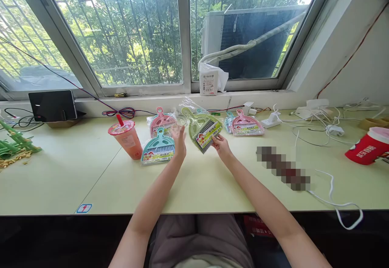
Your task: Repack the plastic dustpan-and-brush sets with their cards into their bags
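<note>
My right hand (223, 146) grips the lower right corner of a green dustpan and brush set (200, 127), wrapped in clear plastic with a yellow label. The set is tilted and held above the table. Just left of it, my left hand (179, 140) is raised with its fingers apart, holding nothing. Beside that hand lies a teal dustpan set (158, 149), with a pink dustpan set (161, 121) behind it. To the right of the green set rest another pink dustpan set (245, 123) and a partly hidden blue one (228, 121).
A pink drink cup (129, 140) with a red straw stands left of the sets. A tablet (52, 106) leans at the back left. White cables (331, 187), chargers and a red cup (366, 148) occupy the right side. A blurred-out object (282, 169) lies nearer.
</note>
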`<state>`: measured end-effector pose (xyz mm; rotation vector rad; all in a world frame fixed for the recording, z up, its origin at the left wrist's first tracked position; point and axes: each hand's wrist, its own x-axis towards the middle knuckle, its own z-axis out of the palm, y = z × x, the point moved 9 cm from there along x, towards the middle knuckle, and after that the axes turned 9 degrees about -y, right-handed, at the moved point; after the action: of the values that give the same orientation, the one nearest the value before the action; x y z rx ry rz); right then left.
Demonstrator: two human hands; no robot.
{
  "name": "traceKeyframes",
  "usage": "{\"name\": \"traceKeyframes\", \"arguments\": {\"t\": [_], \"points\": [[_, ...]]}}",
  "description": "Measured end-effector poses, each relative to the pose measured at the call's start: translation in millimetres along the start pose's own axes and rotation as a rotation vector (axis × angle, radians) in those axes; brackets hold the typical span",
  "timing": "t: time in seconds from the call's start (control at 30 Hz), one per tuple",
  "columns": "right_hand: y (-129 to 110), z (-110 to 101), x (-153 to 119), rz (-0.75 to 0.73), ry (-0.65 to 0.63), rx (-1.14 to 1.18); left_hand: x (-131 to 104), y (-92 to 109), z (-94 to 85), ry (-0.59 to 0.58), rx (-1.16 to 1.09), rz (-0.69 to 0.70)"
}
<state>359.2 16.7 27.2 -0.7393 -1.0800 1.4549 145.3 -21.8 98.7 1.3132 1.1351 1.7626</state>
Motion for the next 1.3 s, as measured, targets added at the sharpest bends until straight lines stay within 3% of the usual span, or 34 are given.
{"name": "traceKeyframes", "arguments": {"t": [0.07, 0.1, 0.27, 0.33, 0.57, 0.7, 0.8, 1.0, 1.17, 1.3], "points": [[1, 3, 0, 0.004, -0.020, -0.011, 1, -8, 24.5, -0.227, -0.171, -0.026], [1, 5, -1, 0.006, -0.031, -0.016, 0, -9, 30.1, -0.272, -0.216, -0.030], [-1, 12, -4, 0.021, -0.042, -0.067, 0, -13, 23.4, -0.193, -0.264, -0.071], [1, 12, -6, 0.045, -0.010, -0.056, -1, -12, 24.8, -0.215, -0.275, -0.096], [-9, 4, -14, -0.036, 0.126, 0.109, -29, -25, 73.9, -0.522, -0.392, -0.237], [-19, -6, -15, -0.104, 0.204, 0.171, -46, -31, 91.9, -0.626, -0.412, -0.287], [-18, -9, -16, -0.116, 0.252, 0.204, -43, -27, 88.6, -0.606, -0.455, -0.285], [-13, 0, -18, -0.107, 0.244, 0.117, -25, -28, 64.8, -0.412, -0.403, -0.183], [-26, 2, -14, -0.162, 0.170, 0.080, -33, -48, 71.7, -0.461, -0.317, -0.253], [-27, 4, -9, -0.113, 0.080, 0.133, -32, -49, 69.3, -0.460, -0.261, -0.278]]}}
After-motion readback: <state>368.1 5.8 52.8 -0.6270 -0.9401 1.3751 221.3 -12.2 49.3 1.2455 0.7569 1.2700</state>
